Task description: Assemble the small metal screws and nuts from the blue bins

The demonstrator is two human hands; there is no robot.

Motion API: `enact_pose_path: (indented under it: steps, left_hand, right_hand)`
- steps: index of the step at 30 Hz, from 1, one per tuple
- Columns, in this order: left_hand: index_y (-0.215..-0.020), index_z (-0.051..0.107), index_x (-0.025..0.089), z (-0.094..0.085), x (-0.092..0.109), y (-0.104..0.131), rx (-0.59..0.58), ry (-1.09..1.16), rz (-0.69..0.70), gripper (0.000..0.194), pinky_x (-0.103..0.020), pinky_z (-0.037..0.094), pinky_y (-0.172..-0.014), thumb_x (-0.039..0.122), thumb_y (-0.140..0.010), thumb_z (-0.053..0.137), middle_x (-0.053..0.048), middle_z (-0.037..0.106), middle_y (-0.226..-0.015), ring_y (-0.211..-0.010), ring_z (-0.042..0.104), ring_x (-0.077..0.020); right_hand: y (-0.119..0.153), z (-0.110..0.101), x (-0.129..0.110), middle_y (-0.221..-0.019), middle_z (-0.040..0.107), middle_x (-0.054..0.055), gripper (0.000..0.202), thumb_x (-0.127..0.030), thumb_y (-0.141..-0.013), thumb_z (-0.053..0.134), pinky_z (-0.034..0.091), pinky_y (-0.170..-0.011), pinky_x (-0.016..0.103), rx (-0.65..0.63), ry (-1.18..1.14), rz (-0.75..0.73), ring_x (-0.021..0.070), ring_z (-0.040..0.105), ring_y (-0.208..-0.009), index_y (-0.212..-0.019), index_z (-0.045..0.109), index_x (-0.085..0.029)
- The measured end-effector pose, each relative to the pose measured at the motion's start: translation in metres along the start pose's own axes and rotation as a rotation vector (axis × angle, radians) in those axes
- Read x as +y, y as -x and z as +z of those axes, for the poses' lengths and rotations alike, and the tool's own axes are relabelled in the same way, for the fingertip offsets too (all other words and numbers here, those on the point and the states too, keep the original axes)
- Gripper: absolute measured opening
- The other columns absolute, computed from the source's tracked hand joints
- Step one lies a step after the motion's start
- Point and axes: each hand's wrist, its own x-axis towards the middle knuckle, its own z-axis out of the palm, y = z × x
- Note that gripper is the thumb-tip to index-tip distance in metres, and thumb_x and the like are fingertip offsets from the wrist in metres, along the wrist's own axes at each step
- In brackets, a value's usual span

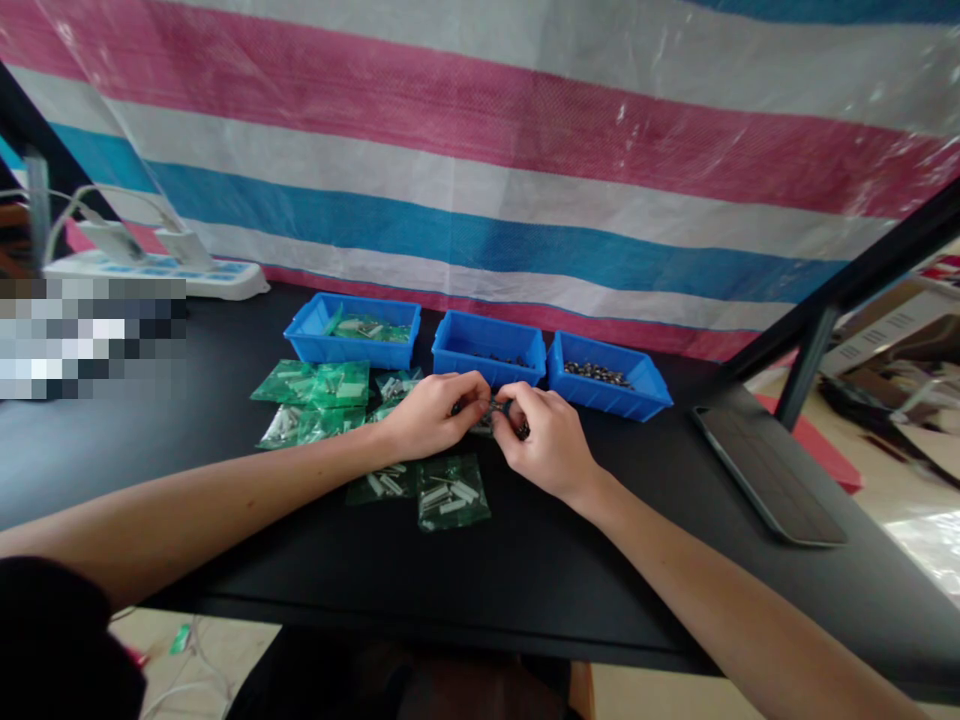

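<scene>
A striped sheet [480, 115] hangs at twelve o'clock behind the black worktop [600, 590]. Two bare arms [247, 500] reach in from eight and four. Around where they meet, blue bins [607, 395] stand at ten, twelve and two. The left hand [427, 412] and right hand [551, 440] are closed, fingertips pinching a small dark piece [499, 405] between them, too small to identify. Green bags [311, 388] of parts lie at nine, and a smaller green bag [453, 492] at seven.
</scene>
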Motion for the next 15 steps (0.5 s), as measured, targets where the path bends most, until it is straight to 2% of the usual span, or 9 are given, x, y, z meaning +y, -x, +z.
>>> enact_pose_path:
  steps: [7, 12, 15]
  left_hand:
    - [-0.079, 0.053, 0.016, 0.0005, -0.0002, -0.0003, 0.009, -0.007, -0.028, 0.008, -0.020, 0.037, -0.058, 0.015, -0.080, 0.045, 0.002, 0.055, -0.067, -0.061, 0.049, -0.0096]
    - [-0.079, 0.052, 0.016, -0.0003, 0.0009, -0.0008, 0.017, -0.003, -0.033, 0.008, -0.019, 0.036, -0.057, 0.016, -0.080, 0.045, 0.003, 0.054, -0.065, -0.059, 0.048, -0.0090]
    - [-0.078, 0.052, 0.016, 0.0000, 0.0009, -0.0012, 0.006, 0.007, -0.027, 0.008, -0.019, 0.036, -0.057, 0.016, -0.080, 0.045, 0.003, 0.054, -0.065, -0.059, 0.048, -0.0089]
  right_hand:
    - [-0.0006, 0.0003, 0.0014, -0.058, 0.055, -0.002, 0.007, -0.021, -0.078, 0.050, 0.036, -0.063, 0.026, 0.016, -0.007, 0.023, 0.0139, 0.052, -0.055, -0.083, 0.055, -0.018]
    - [-0.0002, 0.0007, 0.0013, -0.057, 0.055, -0.003, 0.015, -0.025, -0.079, 0.052, 0.037, -0.062, 0.026, 0.033, -0.017, 0.027, 0.0140, 0.052, -0.054, -0.091, 0.054, -0.018]
    - [-0.0004, 0.0010, 0.0012, -0.057, 0.054, -0.003, 0.009, -0.024, -0.079, 0.052, 0.035, -0.061, 0.026, 0.015, 0.019, 0.008, 0.0136, 0.051, -0.054, -0.086, 0.054, -0.019]
